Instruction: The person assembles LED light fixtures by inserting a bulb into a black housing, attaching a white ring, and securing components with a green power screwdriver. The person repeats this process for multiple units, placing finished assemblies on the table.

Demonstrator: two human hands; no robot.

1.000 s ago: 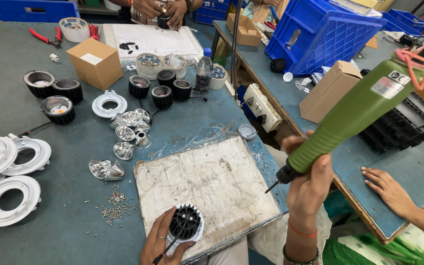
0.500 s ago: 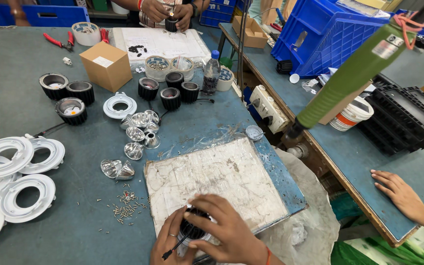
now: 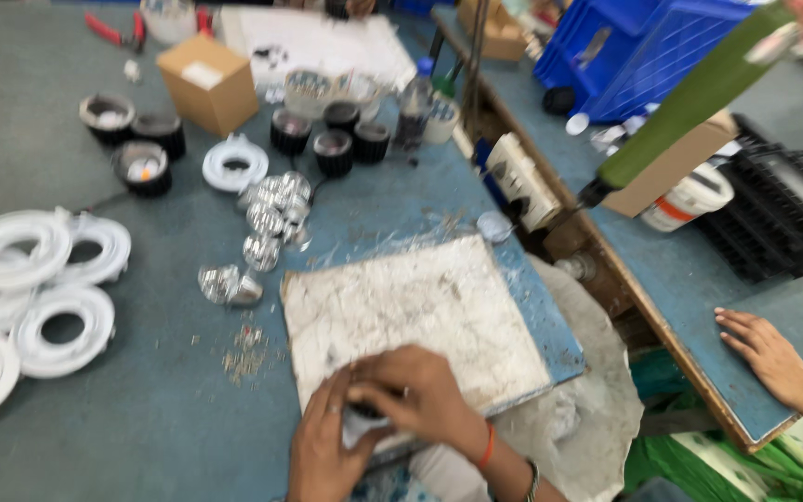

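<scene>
— What's in the hands right now?

— A small dark part with a bit of white showing, at the near edge of the white scuffed board. It's blurred and mostly covered, so I can't tell exactly what it is. The left hand cups it from the left and below, and the right hand lies over the top, fingers curled down. Both hands are pressed together, closed around it.

— And around them?

— The board lies on the blue-grey desk. Just left of it there's a scatter of tiny screws. Further up, a cluster of shiny silver reflector cups, and beyond those 3 black ribbed housings in a row. White rings are stacked along the left edge, and a brown cardboard box sits near the top.

— That green thing?

— A green electric screwdriver hangs tilted above the right side, tip pointing down-left, with nobody holding it. Behind it is a blue plastic crate. Another person's hand rests flat on the neighbouring blue desk, well apart.
</scene>
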